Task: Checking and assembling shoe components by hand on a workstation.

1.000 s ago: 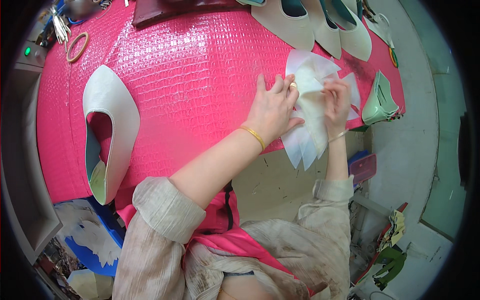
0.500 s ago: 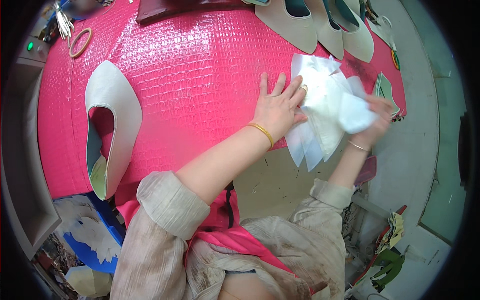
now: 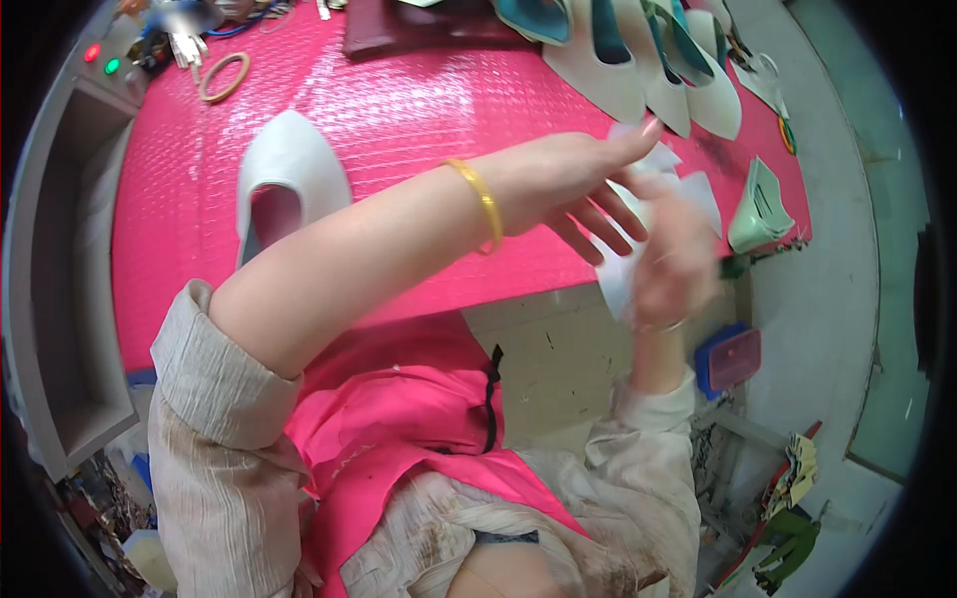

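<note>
My left hand (image 3: pixel 583 189) is raised above the pink table's right part, turned on its side. Its fingers are apart and nothing shows in them. Close beside it, my right hand (image 3: pixel 678 254) is smeared by motion, so its fingers and anything in them cannot be made out. Under and behind both hands lie thin white translucent pieces (image 3: pixel 703 199), partly covered and reaching over the table's front edge. On the left, a white pointed shoe upper (image 3: pixel 294 149) rests on the table, its rear part hidden by my left forearm.
Several white shoe uppers (image 3: pixel 608 85) stand at the back right. Folded pale green pieces (image 3: pixel 760 214) sit at the right edge, with scissors (image 3: pixel 768 75) beyond. A tape roll (image 3: pixel 224 78) and a dark red flat case (image 3: pixel 429 32) lie at the back. The pink table (image 3: pixel 419 279) ends before me.
My left hand has lifted off the white pieces and turned on its side. My right hand has moved left toward it, and the white piece it held is no longer distinct. The view has shifted.
</note>
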The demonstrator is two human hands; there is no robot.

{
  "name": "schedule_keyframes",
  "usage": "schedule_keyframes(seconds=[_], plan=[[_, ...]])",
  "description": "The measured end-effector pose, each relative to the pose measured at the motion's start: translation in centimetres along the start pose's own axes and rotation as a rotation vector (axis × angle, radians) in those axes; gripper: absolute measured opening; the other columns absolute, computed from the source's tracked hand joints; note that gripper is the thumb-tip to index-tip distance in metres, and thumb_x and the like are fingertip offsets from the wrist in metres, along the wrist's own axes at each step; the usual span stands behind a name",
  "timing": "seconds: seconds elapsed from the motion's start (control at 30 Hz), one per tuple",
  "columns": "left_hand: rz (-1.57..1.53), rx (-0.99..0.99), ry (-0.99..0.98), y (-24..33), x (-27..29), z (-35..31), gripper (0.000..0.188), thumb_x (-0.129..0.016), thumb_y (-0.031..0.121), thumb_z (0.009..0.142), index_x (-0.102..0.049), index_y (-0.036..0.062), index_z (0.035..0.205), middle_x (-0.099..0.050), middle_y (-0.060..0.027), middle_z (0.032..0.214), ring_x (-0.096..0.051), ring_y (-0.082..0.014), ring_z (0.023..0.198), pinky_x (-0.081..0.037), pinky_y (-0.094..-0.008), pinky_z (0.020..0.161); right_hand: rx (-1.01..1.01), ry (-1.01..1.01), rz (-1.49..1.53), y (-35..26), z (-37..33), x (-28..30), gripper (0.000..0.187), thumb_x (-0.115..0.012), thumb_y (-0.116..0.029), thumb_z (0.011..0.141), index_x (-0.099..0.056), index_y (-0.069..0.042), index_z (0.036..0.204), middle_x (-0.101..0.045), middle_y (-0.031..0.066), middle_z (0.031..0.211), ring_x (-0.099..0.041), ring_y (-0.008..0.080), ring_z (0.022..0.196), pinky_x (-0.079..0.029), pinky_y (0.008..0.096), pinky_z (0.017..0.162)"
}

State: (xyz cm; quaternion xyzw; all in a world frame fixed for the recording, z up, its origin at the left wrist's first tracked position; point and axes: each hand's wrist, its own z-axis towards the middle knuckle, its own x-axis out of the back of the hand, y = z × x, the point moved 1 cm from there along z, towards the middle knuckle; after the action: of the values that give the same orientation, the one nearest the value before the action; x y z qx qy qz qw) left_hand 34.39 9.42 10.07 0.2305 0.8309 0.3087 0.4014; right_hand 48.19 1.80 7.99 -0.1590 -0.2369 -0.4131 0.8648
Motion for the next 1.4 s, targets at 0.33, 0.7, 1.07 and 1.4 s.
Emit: schedule_keyframes(seconds=[0.33,0.7,1.07,1.4], plan=[[0.505,-0.427,0.597,-5.3,10.5,-16.6,0.035,-0.047,0.026,0.091,-0.058,-0.0058,0.101,-0.061,-0.0044,0.087,-0.055,-0.0084,0.081,-0.044,-0.0238,0.075,-0.922,-0.681,1.331,-7.5,0.7,-8.9,0.037,-0.059,-0.025,0.084,-0.049,-0.001,0.111,-0.06,0.0069,0.096,-0.057,0.0142,0.087,-0.043,0.0243,0.078],[0.462,-0.232,1.138,-17.8,17.7,-23.2,0.046,-0.068,0.016,0.073,-0.047,-0.0005,0.11,-0.059,-0.0155,0.093,-0.059,-0.0253,0.083,-0.046,-0.0355,0.068,-1.624,-0.677,1.889,-15.2,0.9,-21.0,0.035,-0.04,-0.017,0.091,-0.039,0.001,0.121,-0.051,0.0121,0.115,-0.05,0.0197,0.107,-0.04,0.0339,0.093],[-0.432,-0.358,0.904,-17.7,19.5,-24.6,0.032,-0.042,0.027,0.092,-0.056,-0.0028,0.094,-0.059,-0.0101,0.069,-0.059,-0.0133,0.052,-0.046,-0.0205,0.044,-1.272,-1.123,1.158,-17.1,5.2,-24.2,0.023,-0.052,-0.02,0.087,-0.056,0.002,0.085,-0.056,0.0023,0.065,-0.053,0.0088,0.049,-0.042,0.0209,0.04],[-0.107,-0.235,1.089,-17.6,18.6,-24.0,0.024,-0.052,0.019,0.087,-0.051,0.0001,0.073,-0.051,-0.0048,0.048,-0.043,-0.0083,0.031,-0.029,-0.0203,0.028,-1.132,-1.217,0.723,-17.3,5.6,-25.4,0.028,-0.059,-0.021,0.082,-0.056,0.003,0.068,-0.052,0.0052,0.05,-0.047,0.0101,0.033,-0.033,0.0243,0.03]])
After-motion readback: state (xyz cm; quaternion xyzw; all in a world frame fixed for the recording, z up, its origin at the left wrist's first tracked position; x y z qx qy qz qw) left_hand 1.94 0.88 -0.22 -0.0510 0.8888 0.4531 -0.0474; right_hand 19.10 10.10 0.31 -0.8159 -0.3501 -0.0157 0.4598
